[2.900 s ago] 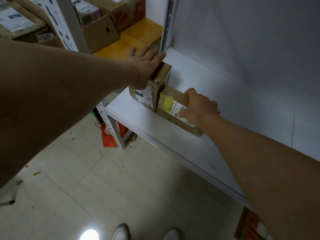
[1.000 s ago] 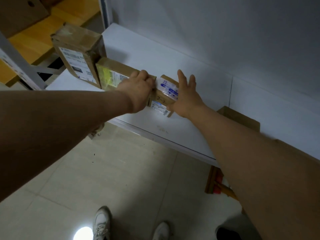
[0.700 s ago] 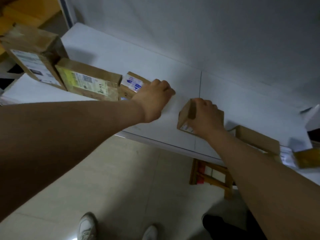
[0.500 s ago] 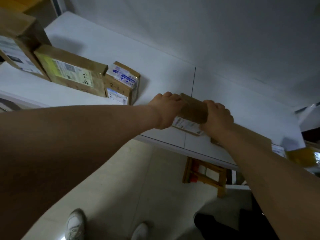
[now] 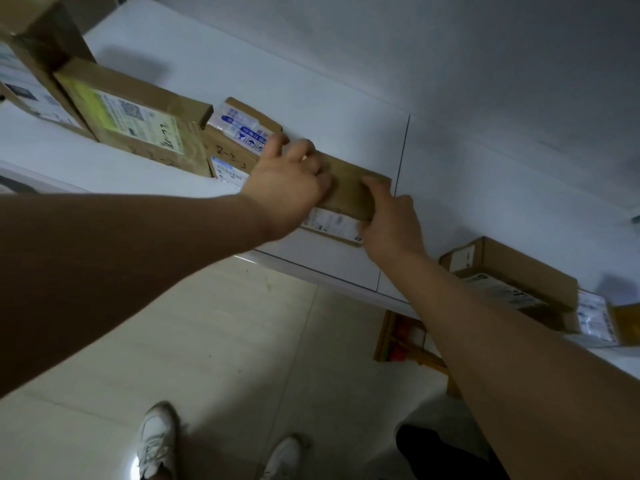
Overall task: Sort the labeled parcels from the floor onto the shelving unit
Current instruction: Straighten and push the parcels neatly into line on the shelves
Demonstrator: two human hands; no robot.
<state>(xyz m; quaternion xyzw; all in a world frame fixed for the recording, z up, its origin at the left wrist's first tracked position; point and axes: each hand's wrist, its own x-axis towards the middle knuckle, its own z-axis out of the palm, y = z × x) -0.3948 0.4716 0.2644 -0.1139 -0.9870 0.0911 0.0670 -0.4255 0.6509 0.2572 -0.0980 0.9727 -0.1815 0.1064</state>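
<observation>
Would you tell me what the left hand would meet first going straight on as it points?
The left hand grips the long parcel; past it, probably only bare shelf until the wall.

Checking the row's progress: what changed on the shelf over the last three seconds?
A small blue-labelled parcel joined the row beside the yellow-labelled parcel. The right hand then took a flat brown parcel from further right; the left hand joined, and both grip it, moved left up beside the small one. The tall parcel and yellow-labelled one stayed put.
</observation>
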